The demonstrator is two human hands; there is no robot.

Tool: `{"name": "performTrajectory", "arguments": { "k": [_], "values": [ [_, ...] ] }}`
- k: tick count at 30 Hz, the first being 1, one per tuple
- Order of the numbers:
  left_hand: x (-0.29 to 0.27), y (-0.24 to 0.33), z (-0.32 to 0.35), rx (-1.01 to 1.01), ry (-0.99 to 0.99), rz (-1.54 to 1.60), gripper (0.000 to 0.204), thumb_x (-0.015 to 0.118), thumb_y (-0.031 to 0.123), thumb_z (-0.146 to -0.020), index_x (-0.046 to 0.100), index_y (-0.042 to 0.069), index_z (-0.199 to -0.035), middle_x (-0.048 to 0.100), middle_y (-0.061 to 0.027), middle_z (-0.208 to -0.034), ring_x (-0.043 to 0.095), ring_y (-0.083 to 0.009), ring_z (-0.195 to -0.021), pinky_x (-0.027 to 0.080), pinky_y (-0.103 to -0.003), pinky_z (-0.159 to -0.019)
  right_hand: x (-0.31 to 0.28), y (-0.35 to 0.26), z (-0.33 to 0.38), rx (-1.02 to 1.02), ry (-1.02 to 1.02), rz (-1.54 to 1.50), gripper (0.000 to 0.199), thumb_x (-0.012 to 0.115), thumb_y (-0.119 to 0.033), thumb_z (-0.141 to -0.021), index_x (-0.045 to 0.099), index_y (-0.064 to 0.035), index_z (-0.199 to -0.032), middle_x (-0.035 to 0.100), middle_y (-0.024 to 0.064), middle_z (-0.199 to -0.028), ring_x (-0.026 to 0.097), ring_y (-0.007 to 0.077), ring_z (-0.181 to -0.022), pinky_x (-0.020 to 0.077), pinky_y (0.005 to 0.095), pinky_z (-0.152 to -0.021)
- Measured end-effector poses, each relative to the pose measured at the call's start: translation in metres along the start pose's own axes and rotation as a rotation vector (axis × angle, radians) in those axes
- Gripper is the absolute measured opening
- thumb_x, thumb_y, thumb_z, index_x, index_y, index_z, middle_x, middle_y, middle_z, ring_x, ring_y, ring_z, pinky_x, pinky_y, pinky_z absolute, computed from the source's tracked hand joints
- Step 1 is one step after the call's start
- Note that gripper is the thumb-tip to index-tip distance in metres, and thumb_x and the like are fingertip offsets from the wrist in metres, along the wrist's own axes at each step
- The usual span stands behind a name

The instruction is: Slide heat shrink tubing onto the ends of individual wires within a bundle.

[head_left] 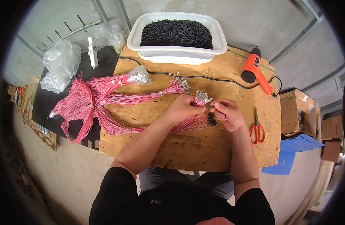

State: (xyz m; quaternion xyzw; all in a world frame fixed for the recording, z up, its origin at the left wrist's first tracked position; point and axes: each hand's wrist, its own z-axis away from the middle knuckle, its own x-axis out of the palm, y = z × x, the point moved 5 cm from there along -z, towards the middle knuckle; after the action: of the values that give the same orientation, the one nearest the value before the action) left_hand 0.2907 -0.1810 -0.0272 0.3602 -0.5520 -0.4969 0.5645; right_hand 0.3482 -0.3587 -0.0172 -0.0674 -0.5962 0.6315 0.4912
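Slightly right of the table's middle, my left hand (184,108) is closed round a bundle of thin pink wires. The metallic ends (202,97) of that bundle stick up past its fingers. Close beside it, my right hand (228,114) pinches a small black tube (211,107) at the tips of the wires. Whether a wire sits inside the tube is too small to tell. Just below the hands, several wire ends with black sleeves (211,119) lie together. More pink wires (77,101) spread leftward in tied bundles, and one bundle's end is wrapped in clear plastic (139,75).
A white tub (133,42) full of short black tubes (176,34) stands at the back. An orange heat gun (254,67) lies at the back right, its black cord (165,74) crossing the table. Red-handled scissors (258,133) lie right of my right hand. Plastic bags (62,65) are far left.
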Motion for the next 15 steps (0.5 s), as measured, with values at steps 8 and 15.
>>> {"name": "performTrajectory", "arguments": {
  "k": [8,15],
  "values": [
    [-0.0005,-0.0011,0.0003,-0.017,-0.003,-0.017,0.012,0.073,0.006,-0.088,0.068,-0.004,-0.091,0.068,-0.0077,-0.078,0.062,-0.0134,-0.067,0.049,-0.027,-0.062,0.0026,-0.0022,0.0024,0.011,-0.005,0.023,0.015,0.066,-0.009,-0.097,0.068,0.0037,-0.106,0.070,0.0081,-0.086,0.039,0.0037,-0.055,0.0306,0.0190,-0.049],
    [0.0018,0.0009,0.0018,-0.028,-0.010,-0.024,0.015,0.073,0.010,-0.086,0.071,-0.004,-0.092,0.069,-0.0044,-0.078,0.060,-0.0089,-0.070,0.048,-0.025,-0.064,0.0029,-0.0005,0.0019,0.006,0.004,0.067,0.016,0.068,-0.010,-0.096,0.069,0.0036,-0.105,0.070,0.0079,-0.086,0.040,0.0038,-0.055,0.0308,0.0188,-0.050]
  ]
}}
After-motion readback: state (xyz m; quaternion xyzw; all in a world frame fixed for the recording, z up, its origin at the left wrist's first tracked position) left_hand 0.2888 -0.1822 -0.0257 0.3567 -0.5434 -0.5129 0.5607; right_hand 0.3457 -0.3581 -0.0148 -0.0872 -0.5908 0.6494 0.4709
